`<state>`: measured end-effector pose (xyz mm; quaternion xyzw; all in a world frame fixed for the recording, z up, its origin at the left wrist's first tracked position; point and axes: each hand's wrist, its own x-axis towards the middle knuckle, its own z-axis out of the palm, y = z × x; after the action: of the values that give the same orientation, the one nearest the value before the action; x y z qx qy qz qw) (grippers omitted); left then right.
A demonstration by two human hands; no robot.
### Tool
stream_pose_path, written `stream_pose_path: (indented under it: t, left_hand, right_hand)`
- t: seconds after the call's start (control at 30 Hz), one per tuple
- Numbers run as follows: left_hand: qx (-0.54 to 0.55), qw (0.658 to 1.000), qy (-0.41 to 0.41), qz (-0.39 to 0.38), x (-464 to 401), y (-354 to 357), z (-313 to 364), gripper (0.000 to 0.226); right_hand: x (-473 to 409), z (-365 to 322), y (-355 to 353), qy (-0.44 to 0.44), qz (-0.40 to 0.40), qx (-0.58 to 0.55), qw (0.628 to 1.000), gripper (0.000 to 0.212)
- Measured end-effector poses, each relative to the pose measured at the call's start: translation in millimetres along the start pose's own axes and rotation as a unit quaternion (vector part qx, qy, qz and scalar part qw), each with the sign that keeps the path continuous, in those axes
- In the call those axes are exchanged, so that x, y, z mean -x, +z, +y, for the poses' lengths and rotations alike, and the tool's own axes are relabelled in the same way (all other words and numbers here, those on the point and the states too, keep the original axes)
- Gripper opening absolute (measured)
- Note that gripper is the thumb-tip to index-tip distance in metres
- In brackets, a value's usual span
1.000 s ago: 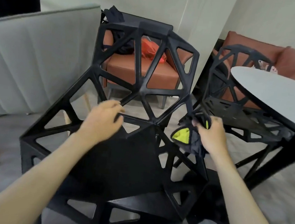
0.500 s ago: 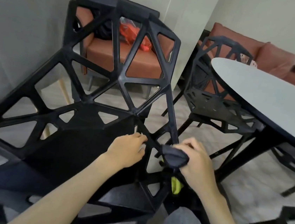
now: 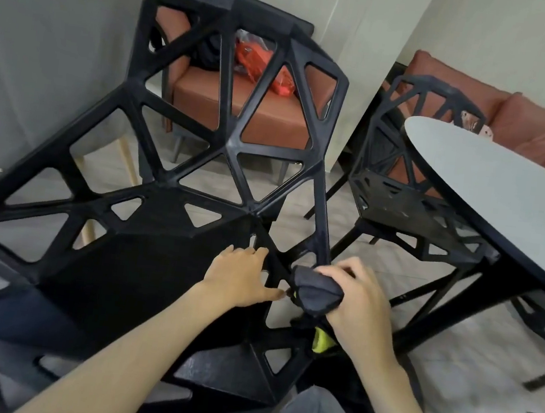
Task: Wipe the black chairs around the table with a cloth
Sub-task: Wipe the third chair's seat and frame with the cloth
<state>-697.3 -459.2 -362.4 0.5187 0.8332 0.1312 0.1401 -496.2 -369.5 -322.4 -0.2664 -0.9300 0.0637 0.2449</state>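
Room w/ pale walls, tiled floor and a rust-orange armchair at the back, seen thru the lattice of the near black chair. That chair is the landmark: big, angular, triangular cut-outs, tilted toward the camera, filling the left and centre of view. To its right stands a second black chair of the same type, tucked against a pale oval desk w/ dark edge and legs. Behind the near chair, on the armchair seat, a red-orange bag and some dark fabric. Left of the near chair, a grey upholstered seat w/ wood legs.

Left hand rests flat on the near chair's seat panel, fingers straight, nothing held; grip open. Right hand has its grip closed round a dark cloth w/ a yellow-green patch showing below, pressed against the lower end of the chair's right-side strut, just beside the left hand's thumb.
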Motion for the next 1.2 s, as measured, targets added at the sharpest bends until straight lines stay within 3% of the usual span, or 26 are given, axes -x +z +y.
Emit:
stream_pose_path:
  t: [0.23,0.53,0.7,0.87,1.1,1.2]
  left_hand:
    - [0.051,0.998,-0.029,-0.003,-10.9,11.8,-3.1,0.089]
    - [0.080,0.995,-0.051,0.005,-21.0,18.3,-8.2,0.092]
    - [0.061,0.997,-0.055,0.010,-17.0,16.1,-4.4,0.086]
    - [0.085,0.994,-0.061,0.009,-15.6,18.9,-7.3,0.091]
    - [0.065,0.996,-0.054,-0.002,-14.9,14.6,-5.6,0.095]
    - [0.061,0.997,-0.049,-0.005,-15.7,11.0,-5.7,0.094]
  right_hand:
    - [-132.4,-0.9,11.1,0.025,0.059,0.079,0.995,0.039]
    - [-37.6,14.2,13.5,0.010,0.017,-0.031,0.999,0.036]
    - [-115.7,2.6,17.1,0.008,0.058,0.013,0.998,0.018]
    - [-208.3,4.7,22.7,0.049,0.075,0.060,0.994,0.025]
    - [-148.3,11.6,16.9,0.024,0.010,0.022,0.999,0.022]
    - [-149.1,14.9,16.5,0.015,-0.011,0.054,0.998,0.030]
